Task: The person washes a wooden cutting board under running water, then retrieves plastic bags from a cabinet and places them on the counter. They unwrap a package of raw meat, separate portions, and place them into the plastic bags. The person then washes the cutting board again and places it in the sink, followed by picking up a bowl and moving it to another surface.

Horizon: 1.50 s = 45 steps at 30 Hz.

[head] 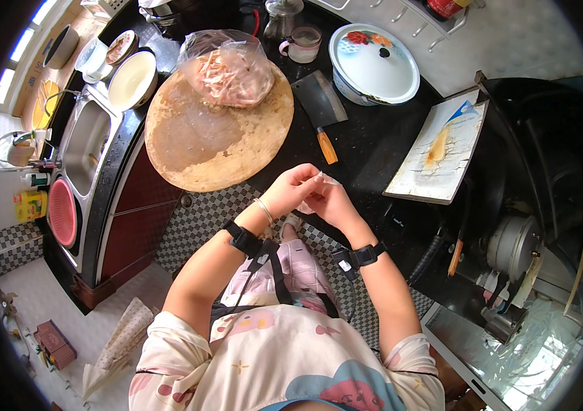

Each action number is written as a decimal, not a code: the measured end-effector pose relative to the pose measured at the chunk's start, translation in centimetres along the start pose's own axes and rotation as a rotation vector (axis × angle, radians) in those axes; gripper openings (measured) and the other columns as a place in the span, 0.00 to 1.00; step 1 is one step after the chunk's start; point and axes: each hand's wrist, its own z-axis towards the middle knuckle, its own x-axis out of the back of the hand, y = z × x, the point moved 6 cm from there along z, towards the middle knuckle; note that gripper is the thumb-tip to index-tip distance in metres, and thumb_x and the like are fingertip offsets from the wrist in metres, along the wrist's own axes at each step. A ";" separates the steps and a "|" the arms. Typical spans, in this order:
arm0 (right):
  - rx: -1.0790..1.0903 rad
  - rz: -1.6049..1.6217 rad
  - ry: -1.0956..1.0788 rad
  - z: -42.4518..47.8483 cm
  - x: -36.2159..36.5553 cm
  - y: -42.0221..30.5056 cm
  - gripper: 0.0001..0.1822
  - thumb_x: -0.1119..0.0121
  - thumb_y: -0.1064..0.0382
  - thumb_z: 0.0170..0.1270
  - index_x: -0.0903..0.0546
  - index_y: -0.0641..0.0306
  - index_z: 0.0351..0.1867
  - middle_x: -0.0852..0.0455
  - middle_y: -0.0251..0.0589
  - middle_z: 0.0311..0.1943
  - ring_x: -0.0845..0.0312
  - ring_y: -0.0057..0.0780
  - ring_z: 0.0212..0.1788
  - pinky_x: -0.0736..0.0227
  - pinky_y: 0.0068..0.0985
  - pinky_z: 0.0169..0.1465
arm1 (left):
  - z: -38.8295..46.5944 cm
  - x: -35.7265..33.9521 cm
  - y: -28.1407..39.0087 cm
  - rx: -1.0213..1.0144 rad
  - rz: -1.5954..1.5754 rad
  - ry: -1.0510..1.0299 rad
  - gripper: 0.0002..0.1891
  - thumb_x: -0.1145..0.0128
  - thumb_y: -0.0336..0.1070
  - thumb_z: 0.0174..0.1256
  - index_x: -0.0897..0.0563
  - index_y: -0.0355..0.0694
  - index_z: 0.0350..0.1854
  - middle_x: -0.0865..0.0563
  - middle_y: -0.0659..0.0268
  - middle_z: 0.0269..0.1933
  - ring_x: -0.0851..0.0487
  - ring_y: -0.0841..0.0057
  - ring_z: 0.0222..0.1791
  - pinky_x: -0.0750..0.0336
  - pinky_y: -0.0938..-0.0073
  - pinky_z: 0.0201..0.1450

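My left hand [291,189] and my right hand [328,199] meet in front of my body, near the counter's edge. Their fingertips pinch a small piece of thin, clear plastic [331,181]; its full shape is hidden by the fingers. Beyond them, a round wooden chopping board [250,144] carries a clear plastic bag [235,72] of pale pink, shredded food, perhaps meat. Just past my hands lies a cleaver [320,100] with a wooden handle, to the right of the board.
A lidded enamel basin [373,67] and a glass mug [304,45] stand at the back. To the left are a cream bowl [132,82], a steel sink [85,149] and a pink basket [63,211]. A stained white board [440,149] lies right, near a dark wok [533,154].
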 end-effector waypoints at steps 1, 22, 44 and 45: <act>-0.050 -0.001 -0.068 -0.2 0.0 0.2 0.09 0.38 0.74 0.56 0.14 0.65 0.39 0.14 0.44 0.40 0.17 0.36 0.45 0.23 0.27 0.46 | 0.1 0.0 0.2 0.028 0.024 -0.019 0.11 0.49 0.41 0.76 0.20 0.38 0.41 0.17 0.75 0.38 0.22 0.88 0.41 0.26 0.83 0.46; 0.076 -0.462 0.190 0.4 1.1 0.3 0.08 0.40 0.72 0.56 0.20 0.64 0.38 0.16 0.48 0.35 0.19 0.49 0.40 0.22 0.40 0.43 | 1.3 0.1 -1.7 -0.140 0.949 0.178 0.07 0.37 0.37 0.56 0.15 0.41 0.33 0.13 0.57 0.36 0.15 0.57 0.40 0.20 0.63 0.44; 0.259 -0.392 -0.062 -1.2 3.1 2.5 0.04 0.37 0.69 0.55 0.20 0.63 0.31 0.17 0.45 0.31 0.21 0.49 0.36 0.24 0.37 0.40 | 0.9 2.8 -3.4 -0.134 1.156 0.241 0.08 0.43 0.36 0.57 0.18 0.42 0.37 0.17 0.58 0.37 0.17 0.56 0.36 0.22 0.60 0.39; 0.230 -0.378 -0.079 -1.0 3.0 1.9 0.06 0.36 0.67 0.55 0.20 0.63 0.33 0.17 0.45 0.32 0.21 0.48 0.36 0.24 0.37 0.40 | 0.5 2.7 -2.7 -0.163 1.126 0.235 0.08 0.43 0.36 0.58 0.18 0.42 0.38 0.17 0.58 0.38 0.17 0.56 0.35 0.22 0.60 0.39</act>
